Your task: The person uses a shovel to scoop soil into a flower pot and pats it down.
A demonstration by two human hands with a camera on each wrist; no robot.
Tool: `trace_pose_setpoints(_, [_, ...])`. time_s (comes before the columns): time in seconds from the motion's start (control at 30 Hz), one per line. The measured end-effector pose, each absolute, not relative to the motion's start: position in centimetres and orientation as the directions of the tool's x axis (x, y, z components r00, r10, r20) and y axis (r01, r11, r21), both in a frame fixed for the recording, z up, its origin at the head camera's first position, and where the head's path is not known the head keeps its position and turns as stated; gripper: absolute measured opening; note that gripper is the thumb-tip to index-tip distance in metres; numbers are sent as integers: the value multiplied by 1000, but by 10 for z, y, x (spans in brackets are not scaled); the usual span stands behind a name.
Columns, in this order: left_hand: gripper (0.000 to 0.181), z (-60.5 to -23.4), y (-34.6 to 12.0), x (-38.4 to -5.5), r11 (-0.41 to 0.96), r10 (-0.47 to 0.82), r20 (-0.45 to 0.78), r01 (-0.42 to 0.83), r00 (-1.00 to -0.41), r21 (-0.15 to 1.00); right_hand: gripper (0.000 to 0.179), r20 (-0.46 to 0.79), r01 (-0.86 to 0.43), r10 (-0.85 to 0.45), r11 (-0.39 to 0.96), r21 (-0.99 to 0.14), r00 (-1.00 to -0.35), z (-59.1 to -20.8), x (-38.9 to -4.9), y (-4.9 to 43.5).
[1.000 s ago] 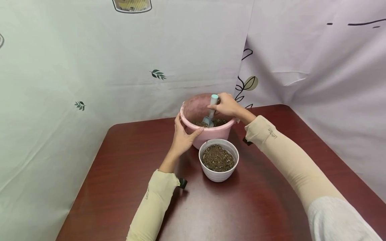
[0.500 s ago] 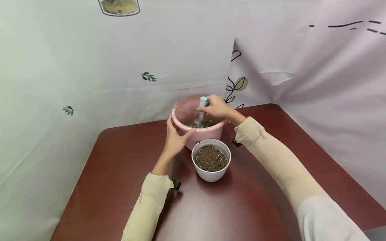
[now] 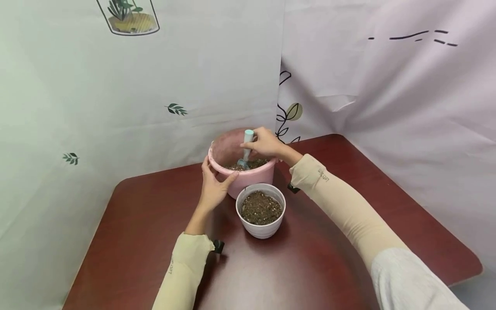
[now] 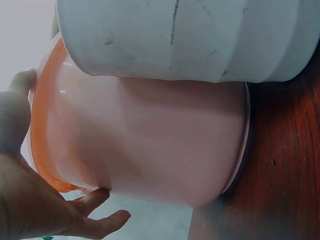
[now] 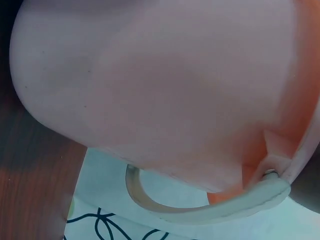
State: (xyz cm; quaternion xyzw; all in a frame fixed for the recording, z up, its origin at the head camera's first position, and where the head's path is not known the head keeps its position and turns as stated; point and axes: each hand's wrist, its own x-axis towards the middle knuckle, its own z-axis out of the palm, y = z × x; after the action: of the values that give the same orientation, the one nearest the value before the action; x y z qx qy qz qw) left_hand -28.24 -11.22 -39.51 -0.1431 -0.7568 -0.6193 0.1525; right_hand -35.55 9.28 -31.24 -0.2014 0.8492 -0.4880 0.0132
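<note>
A pink bucket (image 3: pixel 253 176) with dark soil (image 3: pixel 257 164) in its bottom stands near the back of the table. My left hand (image 3: pixel 212 189) grips its left rim, the thumb at the near side and the fingers round the outside. My right hand (image 3: pixel 267 143) reaches over the right rim and holds the pale handle of a small hand trowel (image 3: pixel 248 137), upright, its blue-grey blade down at the soil. Just in front of the bucket is a white pot (image 3: pixel 261 232) filled with soil (image 3: pixel 261 209). The right hand's fingers are out of the right wrist view.
Both stand on a dark red table (image 3: pixel 155 215). Printed white cloth (image 3: pixel 217 64) hangs behind and to the right, close to the bucket. The bucket's white carrying handle (image 5: pixel 220 212) hangs down its side in the right wrist view.
The head view has swung, so everything sits further left in it. Both hands keep their places on the bucket and trowel; the trowel blade stays at the soil.
</note>
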Motion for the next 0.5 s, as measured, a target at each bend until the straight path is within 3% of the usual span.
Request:
trace_pose_setpoints(0.33, [102, -400, -113, -277, 198, 24, 394, 391, -919, 899, 25, 254, -381, -295, 553, -741, -921, -310, -344, 89])
trace_pose_setpoints(0.5, [103, -395, -113, -279, 211, 31, 405, 403, -914, 891, 24, 275, -369, -249, 532, -762, -928, -304, -340, 87])
